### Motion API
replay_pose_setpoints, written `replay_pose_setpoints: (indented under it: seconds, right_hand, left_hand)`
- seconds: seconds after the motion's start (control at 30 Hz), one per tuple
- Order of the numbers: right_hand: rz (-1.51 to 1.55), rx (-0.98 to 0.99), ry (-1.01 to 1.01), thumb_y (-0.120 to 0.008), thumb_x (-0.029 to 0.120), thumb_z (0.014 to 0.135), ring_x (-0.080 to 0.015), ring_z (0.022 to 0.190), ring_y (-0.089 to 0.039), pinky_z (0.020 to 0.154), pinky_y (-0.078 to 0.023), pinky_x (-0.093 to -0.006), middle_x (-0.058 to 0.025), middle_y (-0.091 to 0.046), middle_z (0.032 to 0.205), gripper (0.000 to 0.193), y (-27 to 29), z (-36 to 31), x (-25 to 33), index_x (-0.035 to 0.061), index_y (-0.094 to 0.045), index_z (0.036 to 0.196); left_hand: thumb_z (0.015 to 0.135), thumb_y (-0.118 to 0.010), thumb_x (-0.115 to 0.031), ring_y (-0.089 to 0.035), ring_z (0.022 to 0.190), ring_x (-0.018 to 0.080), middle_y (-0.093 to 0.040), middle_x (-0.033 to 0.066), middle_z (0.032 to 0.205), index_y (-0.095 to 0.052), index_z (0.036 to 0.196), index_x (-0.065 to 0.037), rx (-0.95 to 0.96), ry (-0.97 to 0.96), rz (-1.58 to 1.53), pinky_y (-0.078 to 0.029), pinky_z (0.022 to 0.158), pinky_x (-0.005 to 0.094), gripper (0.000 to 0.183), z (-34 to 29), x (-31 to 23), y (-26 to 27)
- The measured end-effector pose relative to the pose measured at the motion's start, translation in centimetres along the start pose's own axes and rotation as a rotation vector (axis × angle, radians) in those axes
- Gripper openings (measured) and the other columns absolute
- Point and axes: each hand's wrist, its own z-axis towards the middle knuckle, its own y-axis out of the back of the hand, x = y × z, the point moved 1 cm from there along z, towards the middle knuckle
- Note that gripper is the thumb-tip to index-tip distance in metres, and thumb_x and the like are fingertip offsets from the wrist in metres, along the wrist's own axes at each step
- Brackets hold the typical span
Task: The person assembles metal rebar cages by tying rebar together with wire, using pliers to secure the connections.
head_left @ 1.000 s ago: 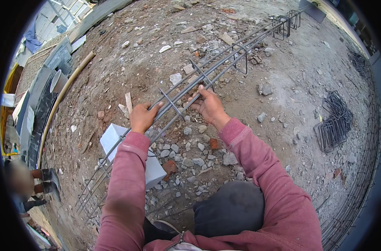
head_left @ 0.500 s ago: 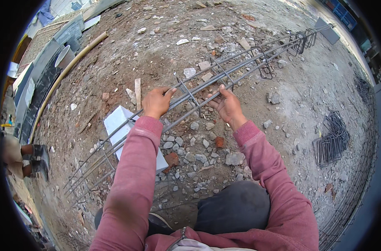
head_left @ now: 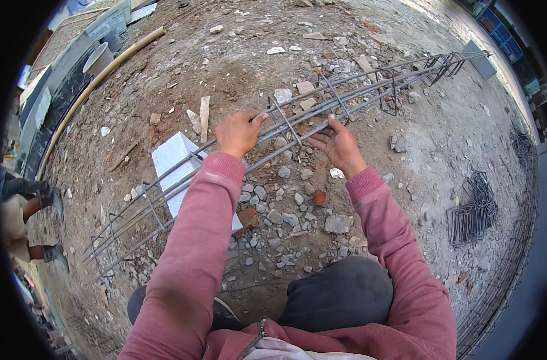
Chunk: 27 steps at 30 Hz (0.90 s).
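My left hand (head_left: 238, 133) is closed around a bar of the rebar cage (head_left: 312, 112), which runs from the lower left to the upper right of the frame; its fingers are mostly hidden below the knuckles. My right hand (head_left: 340, 147) is half curled, palm showing, thumb up by the cage's nearest bar; whether it truly grips, I can't tell. My left sleeve (head_left: 192, 240) covers part of the cage and of the white block (head_left: 171, 157) under it. At the upper right, the far bar ends crowd together over a grey slab (head_left: 480, 62), too small to separate. The loose stirrups (head_left: 472, 217) at right tangle so that I can't count them. Along the left edge, another person's legs (head_left: 21, 237) are cut off by the dark rim. A pale bucket (head_left: 98, 60) leans at the upper left, its contents too far off to make out.
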Motion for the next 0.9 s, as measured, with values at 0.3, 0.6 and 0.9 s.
replay_pose_setpoints:
  seconds: [0.3,0.6,0.9]
  right_hand:
    - [-1.426,-0.685,0.813,-0.070,0.022,0.071,-0.0337,0.094,-0.059,0.084,-0.045,-0.0364,-0.0222,-0.062,0.099,0.042,10.9,5.1,10.9,-0.0017,-0.057,0.103]
    - [-0.872,-0.492,0.210,-0.057,0.011,0.082,-0.0174,0.084,-0.060,0.068,-0.051,-0.0310,-0.0124,-0.062,0.094,0.036,26.0,15.8,15.6,0.0017,-0.051,0.116]
    - [-1.480,-0.684,0.808,-0.062,0.027,0.084,-0.0158,0.068,-0.062,0.061,-0.047,-0.0309,-0.0074,-0.066,0.074,0.026,13.2,10.0,16.1,0.0077,-0.066,0.101]
  left_hand:
    - [0.082,-0.055,-0.050,-0.064,0.077,0.0296,-0.067,0.0100,0.080,-0.071,0.095,-0.022,0.005,0.021,0.026,-0.049,0.065,0.0395,0.035,-0.2,1.8,0.3]
    - [0.081,-0.057,-0.044,-0.063,0.076,0.0310,-0.066,0.0129,0.079,-0.072,0.087,-0.020,-0.038,-0.070,-0.151,-0.049,0.068,0.0416,0.029,-0.3,0.5,0.6]
    - [0.082,-0.055,-0.045,-0.063,0.079,0.0309,-0.067,0.0120,0.083,-0.071,0.096,-0.023,0.032,-0.006,-0.039,-0.049,0.070,0.0404,0.030,-0.3,0.3,0.6]
